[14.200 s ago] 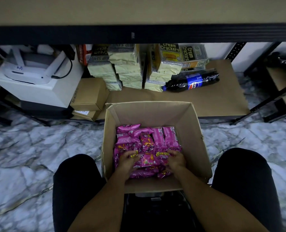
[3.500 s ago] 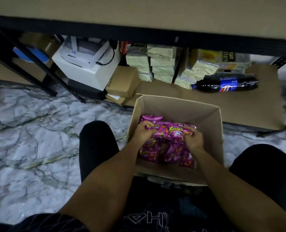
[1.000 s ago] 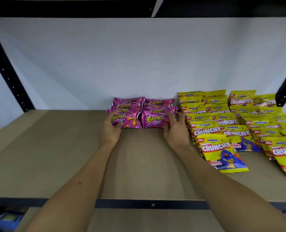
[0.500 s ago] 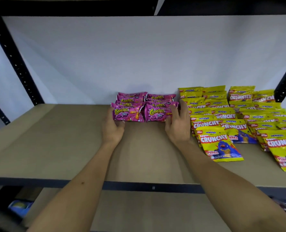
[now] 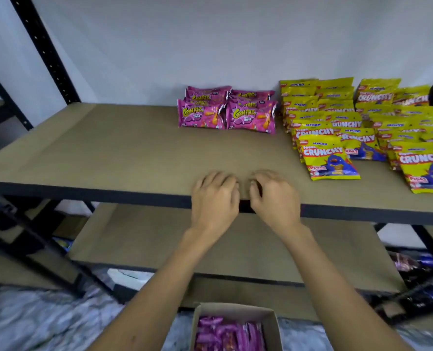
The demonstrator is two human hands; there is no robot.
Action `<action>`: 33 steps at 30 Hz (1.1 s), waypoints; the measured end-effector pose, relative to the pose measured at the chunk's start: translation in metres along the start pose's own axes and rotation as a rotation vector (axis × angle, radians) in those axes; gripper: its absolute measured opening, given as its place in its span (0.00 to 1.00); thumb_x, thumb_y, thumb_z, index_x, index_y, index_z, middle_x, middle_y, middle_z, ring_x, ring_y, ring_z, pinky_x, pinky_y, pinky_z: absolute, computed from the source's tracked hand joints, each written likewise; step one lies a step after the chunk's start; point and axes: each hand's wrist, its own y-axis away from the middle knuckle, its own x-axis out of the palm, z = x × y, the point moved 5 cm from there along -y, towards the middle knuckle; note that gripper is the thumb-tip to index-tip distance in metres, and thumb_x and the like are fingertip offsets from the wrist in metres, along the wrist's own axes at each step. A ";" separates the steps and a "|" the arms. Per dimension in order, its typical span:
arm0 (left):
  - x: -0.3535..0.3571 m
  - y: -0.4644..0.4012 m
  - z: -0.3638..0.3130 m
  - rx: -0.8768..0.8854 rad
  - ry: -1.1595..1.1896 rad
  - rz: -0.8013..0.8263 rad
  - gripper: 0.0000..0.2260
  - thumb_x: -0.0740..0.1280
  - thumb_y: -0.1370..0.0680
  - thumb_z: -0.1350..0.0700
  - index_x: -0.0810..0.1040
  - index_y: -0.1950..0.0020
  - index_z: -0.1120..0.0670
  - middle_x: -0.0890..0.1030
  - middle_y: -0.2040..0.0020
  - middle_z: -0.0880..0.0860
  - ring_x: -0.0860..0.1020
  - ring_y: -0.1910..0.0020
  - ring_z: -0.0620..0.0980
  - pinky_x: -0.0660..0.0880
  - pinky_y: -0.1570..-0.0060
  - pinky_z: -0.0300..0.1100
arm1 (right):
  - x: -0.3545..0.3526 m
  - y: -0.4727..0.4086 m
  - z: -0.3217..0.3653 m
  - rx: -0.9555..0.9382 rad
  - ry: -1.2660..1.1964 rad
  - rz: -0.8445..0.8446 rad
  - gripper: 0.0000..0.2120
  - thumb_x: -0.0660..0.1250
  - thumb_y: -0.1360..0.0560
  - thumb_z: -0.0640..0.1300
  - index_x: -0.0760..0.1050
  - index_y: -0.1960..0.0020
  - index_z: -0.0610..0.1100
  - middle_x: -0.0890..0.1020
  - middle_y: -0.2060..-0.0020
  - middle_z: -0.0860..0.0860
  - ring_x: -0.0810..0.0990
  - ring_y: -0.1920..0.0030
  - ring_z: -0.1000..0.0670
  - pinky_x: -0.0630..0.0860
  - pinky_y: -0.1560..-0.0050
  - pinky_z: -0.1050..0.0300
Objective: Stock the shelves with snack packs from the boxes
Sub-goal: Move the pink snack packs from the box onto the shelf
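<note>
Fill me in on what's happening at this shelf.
A person is stocking the shelf with snack packs. Pink packs stand in two short rows at the back, beside the yellow packs on their right. Both hands, left and right, hold nothing and hover at the shelf's front edge. More pink packs wait in the open box on the floor below.

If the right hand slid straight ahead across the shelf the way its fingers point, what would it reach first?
Probably the right-hand pink Corntoz pack. The right hand points toward the back wall over bare shelf board; the yellow Crunchy packs lie off to its right, though depth is uncertain.
</note>
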 end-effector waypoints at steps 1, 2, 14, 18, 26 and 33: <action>-0.001 0.016 -0.005 0.052 0.013 -0.060 0.14 0.59 0.23 0.54 0.81 0.42 0.55 0.80 0.40 0.53 0.75 0.37 0.54 0.68 0.38 0.50 | -0.006 0.018 0.005 -0.045 -0.035 -0.094 0.13 0.61 0.26 0.40 0.81 0.47 0.42 0.83 0.46 0.46 0.80 0.44 0.44 0.75 0.45 0.50; 0.000 0.031 -0.009 0.087 0.009 -0.087 0.16 0.62 0.23 0.55 0.78 0.37 0.56 0.77 0.34 0.54 0.71 0.31 0.54 0.65 0.32 0.51 | -0.009 0.037 0.009 -0.089 -0.082 -0.158 0.15 0.61 0.27 0.39 0.81 0.44 0.41 0.82 0.41 0.46 0.78 0.38 0.45 0.71 0.38 0.50; 0.139 0.276 0.043 -0.363 0.253 0.704 0.16 0.63 0.24 0.61 0.78 0.37 0.56 0.81 0.41 0.57 0.79 0.45 0.57 0.77 0.45 0.47 | 0.105 0.335 -0.085 0.640 -0.189 0.824 0.25 0.54 0.29 0.49 0.75 0.36 0.46 0.83 0.51 0.41 0.81 0.52 0.38 0.76 0.54 0.50; 0.185 0.378 0.056 -0.600 0.288 0.970 0.11 0.64 0.22 0.61 0.81 0.42 0.56 0.82 0.46 0.54 0.79 0.48 0.55 0.75 0.49 0.43 | 0.144 0.424 -0.107 0.726 -0.158 1.070 0.15 0.61 0.23 0.45 0.75 0.38 0.50 0.83 0.53 0.43 0.81 0.51 0.40 0.77 0.53 0.51; 0.308 0.523 0.086 -0.810 0.323 1.186 0.04 0.65 0.22 0.59 0.80 0.50 0.55 0.79 0.51 0.54 0.76 0.51 0.49 0.69 0.54 0.39 | 0.262 0.588 -0.156 0.821 -0.235 1.259 0.09 0.61 0.22 0.42 0.79 0.47 0.41 0.82 0.48 0.41 0.80 0.46 0.40 0.76 0.48 0.52; 0.406 0.651 0.126 -1.068 0.378 1.199 0.12 0.68 0.23 0.62 0.73 0.64 0.51 0.75 0.64 0.50 0.74 0.63 0.46 0.74 0.51 0.44 | 0.366 0.708 -0.168 0.887 -0.299 1.459 0.11 0.65 0.22 0.43 0.81 0.41 0.45 0.82 0.45 0.48 0.78 0.42 0.46 0.74 0.41 0.55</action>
